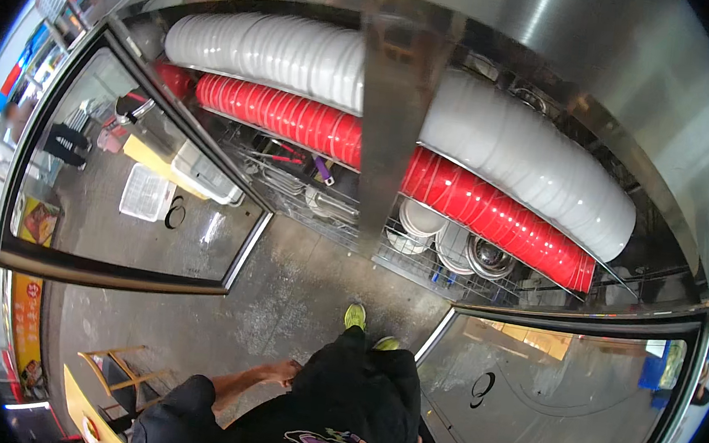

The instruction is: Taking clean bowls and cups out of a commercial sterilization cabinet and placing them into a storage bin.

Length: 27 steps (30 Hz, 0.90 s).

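My left hand [284, 372] hangs beside my left thigh, its fingers loosely curled; whether it holds anything does not show. On the other side, only a bit of my right forearm or wrist shows at the bottom edge, and the hand itself is hidden. Before me stands a steel cabinet with both glass doors swung wide. Long nested rows of white bowls [524, 160] fill its upper shelf, with rows of red bowls [494, 218] beneath. Lower wire racks hold white plates [421, 218], a round metal dish [489, 257] and a purple-handled utensil [323, 171].
The left glass door [144, 171] and right glass door [541, 402] flank my body. A wooden folding chair [126, 375] and a yellow tabletop [85, 413] stand at lower left. Through the left door, white plastic crates [147, 192] and another person's dark-clothed legs [69, 143] are seen.
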Each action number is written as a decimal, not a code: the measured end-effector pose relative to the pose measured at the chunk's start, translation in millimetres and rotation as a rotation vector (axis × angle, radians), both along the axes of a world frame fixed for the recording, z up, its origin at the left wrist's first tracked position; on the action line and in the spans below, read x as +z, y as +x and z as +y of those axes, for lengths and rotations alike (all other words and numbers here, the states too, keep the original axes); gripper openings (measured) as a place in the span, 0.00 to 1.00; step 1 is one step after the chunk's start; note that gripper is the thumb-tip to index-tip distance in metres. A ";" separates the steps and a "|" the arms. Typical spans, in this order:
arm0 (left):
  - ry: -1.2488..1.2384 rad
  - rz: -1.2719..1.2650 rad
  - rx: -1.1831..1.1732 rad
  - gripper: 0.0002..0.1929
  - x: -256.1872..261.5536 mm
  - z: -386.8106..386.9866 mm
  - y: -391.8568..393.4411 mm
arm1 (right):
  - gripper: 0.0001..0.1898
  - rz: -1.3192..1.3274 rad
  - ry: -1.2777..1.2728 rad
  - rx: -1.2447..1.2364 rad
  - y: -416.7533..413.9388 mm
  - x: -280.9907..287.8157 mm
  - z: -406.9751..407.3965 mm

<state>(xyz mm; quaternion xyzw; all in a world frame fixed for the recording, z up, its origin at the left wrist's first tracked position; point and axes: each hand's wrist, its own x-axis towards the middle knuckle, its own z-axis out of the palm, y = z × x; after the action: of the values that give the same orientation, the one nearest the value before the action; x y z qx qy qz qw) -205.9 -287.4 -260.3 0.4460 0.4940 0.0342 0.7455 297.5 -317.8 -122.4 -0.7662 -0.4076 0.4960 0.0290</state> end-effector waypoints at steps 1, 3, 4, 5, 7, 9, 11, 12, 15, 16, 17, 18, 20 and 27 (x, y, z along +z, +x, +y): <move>-0.318 -0.041 0.010 0.31 3.3 -5.2 -1.5 | 0.18 0.011 0.019 -0.003 2.6 0.5 -2.2; -0.329 -0.070 0.491 0.28 94.7 38.7 36.8 | 0.19 0.001 0.088 -0.039 15.6 -0.9 -10.3; -0.283 -0.305 0.699 0.23 102.0 42.6 47.2 | 0.19 0.016 0.123 -0.032 21.3 -0.5 -5.8; -0.231 -0.548 0.889 0.19 104.9 43.3 54.7 | 0.19 0.025 0.157 -0.034 27.9 0.0 -6.0; 0.051 -0.448 0.689 0.19 115.8 46.0 49.1 | 0.20 0.049 0.212 -0.031 41.8 0.4 -11.5; 0.316 -0.317 0.489 0.18 96.9 14.9 45.7 | 0.21 0.081 0.259 -0.026 57.5 0.9 -16.7; 0.333 -0.101 0.558 0.17 39.3 -37.2 32.9 | 0.21 0.126 0.299 -0.024 72.4 -0.1 -19.4; 0.207 0.066 0.490 0.17 50.2 -53.4 25.2 | 0.21 0.138 0.326 -0.046 81.7 -4.5 -25.3; -0.305 0.056 0.468 0.20 79.9 -123.5 2.9 | 0.22 0.207 0.389 -0.116 98.2 -20.6 -50.8; -0.307 0.068 0.466 0.20 88.7 -142.5 -2.5 | 0.23 0.231 0.408 -0.148 100.4 -27.2 -62.0; -0.264 -0.013 0.450 0.21 100.2 -159.9 -6.8 | 0.23 0.255 0.427 -0.182 102.5 -33.6 -73.3; -0.225 -0.095 0.437 0.22 110.1 -175.0 -7.8 | 0.23 0.276 0.444 -0.211 107.6 -37.7 -84.1; -0.096 -0.112 0.504 0.22 121.2 -180.8 -5.1 | 0.24 0.316 0.480 -0.267 118.2 -44.4 -103.1; 0.178 -0.076 0.602 0.22 129.4 -178.3 19.7 | 0.26 0.448 0.638 -0.370 162.9 -56.6 -91.0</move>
<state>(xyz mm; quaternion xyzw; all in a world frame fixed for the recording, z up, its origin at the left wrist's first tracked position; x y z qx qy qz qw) -186.2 -465.7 -130.9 0.3418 0.5708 0.3131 0.6777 460.4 -408.8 -178.9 -0.6524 -0.3798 0.4856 0.4408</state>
